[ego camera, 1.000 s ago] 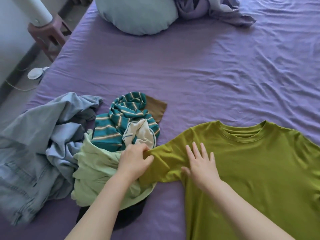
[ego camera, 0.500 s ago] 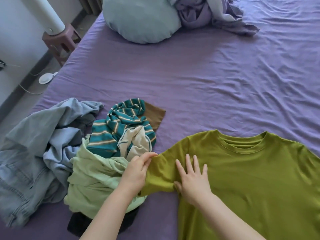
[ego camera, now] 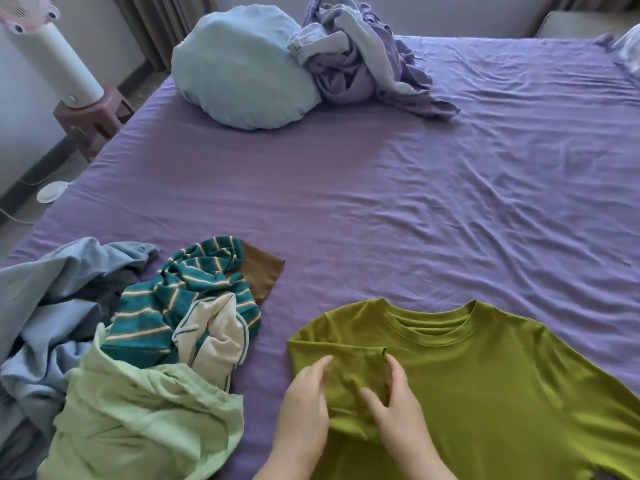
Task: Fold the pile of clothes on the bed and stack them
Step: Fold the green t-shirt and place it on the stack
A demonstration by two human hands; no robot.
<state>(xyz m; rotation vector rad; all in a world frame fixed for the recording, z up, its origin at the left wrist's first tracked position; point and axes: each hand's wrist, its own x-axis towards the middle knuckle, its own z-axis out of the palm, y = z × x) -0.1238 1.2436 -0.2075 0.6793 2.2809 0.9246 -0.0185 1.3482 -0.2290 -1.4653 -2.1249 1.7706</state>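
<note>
Both hands rest with relaxed, straight fingers on a sleeve folded over an olive green T-shirt (ego camera: 491, 386): left hand (ego camera: 304, 400), right hand (ego camera: 398, 400). The shirt lies flat at the bed's (ego camera: 381, 209) near edge. An unfolded clothes pile (ego camera: 131, 341) sits at the near left corner.
</note>
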